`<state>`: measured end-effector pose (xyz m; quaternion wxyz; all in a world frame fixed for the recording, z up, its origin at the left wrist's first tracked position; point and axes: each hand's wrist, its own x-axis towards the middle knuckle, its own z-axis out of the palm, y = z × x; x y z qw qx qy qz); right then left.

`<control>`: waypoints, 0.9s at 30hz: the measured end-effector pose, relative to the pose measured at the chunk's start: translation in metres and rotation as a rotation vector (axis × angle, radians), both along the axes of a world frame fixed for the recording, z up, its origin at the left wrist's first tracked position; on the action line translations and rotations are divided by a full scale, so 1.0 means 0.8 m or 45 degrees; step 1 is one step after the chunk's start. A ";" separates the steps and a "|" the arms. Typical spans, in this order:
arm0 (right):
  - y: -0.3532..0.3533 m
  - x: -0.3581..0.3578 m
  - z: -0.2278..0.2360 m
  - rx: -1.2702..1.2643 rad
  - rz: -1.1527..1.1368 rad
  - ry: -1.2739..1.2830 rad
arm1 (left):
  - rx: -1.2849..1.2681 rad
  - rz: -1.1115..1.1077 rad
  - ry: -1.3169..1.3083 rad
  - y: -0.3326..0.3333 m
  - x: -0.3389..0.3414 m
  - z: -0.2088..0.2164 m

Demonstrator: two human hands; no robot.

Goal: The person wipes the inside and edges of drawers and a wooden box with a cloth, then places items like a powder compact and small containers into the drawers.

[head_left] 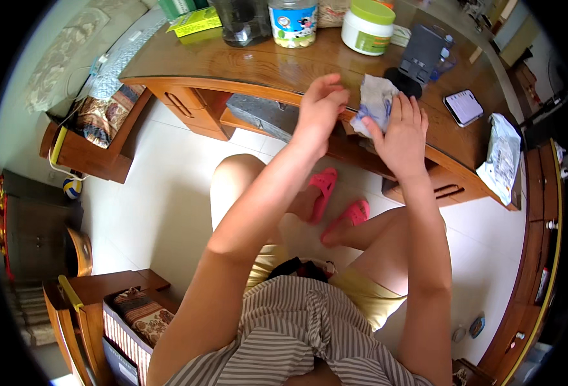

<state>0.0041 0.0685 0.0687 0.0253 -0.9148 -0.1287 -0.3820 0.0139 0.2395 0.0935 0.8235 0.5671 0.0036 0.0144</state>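
Observation:
A whitish cloth with blue-purple marks (376, 101) lies at the front edge of the brown wooden desk (258, 67). My right hand (403, 132) is on its right side, fingers pressed together along it and thumb at its lower end. The fingers hide part of the cloth. My left hand (322, 109) hovers by the desk edge, left of the cloth and apart from it. Its fingers are loosely bent and spaced, with nothing in them. Just beyond my right fingertips stands a dark grey phone stand (422, 51) with a round black base.
Along the back are a dark clear jar (244, 22), a snack jar with a blue label (293, 24) and a white tub with a green lid (367, 27). A phone (463, 107) and a silvery plastic packet (501, 157) lie to the right. A grey box (262, 114) sits under the desktop.

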 end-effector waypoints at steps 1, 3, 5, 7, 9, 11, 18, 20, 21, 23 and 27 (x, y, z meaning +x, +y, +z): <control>0.005 0.006 -0.005 -0.017 0.084 0.025 | 0.010 -0.040 0.012 0.023 -0.003 -0.009; 0.017 0.014 -0.005 -0.038 0.156 0.049 | 0.166 -0.108 0.163 0.058 -0.015 -0.016; 0.035 0.025 -0.008 -0.098 0.140 0.069 | 0.288 -0.207 0.197 0.085 -0.028 -0.019; 0.062 0.043 -0.009 -0.117 0.216 0.026 | 0.407 -0.326 0.203 0.106 -0.037 -0.011; 0.095 0.066 -0.016 -0.058 0.177 0.087 | 0.695 -0.640 -0.088 0.121 -0.053 -0.001; 0.120 0.096 -0.010 -0.085 0.175 0.098 | 0.882 -0.664 -0.102 0.134 -0.057 0.012; 0.297 0.122 0.013 -0.122 0.468 0.458 | 0.854 -0.299 0.014 0.220 -0.057 -0.024; 0.327 0.144 -0.004 -0.087 0.679 0.214 | 0.844 -0.123 0.087 0.230 -0.055 -0.029; 0.335 0.141 0.000 -0.004 0.812 0.183 | 0.869 -0.057 0.115 0.238 -0.057 -0.025; 0.326 0.136 0.004 0.319 1.034 0.403 | 0.752 -0.036 0.103 0.248 -0.049 -0.021; 0.225 0.102 0.025 0.733 0.707 0.491 | 0.569 0.164 0.033 0.253 -0.026 -0.019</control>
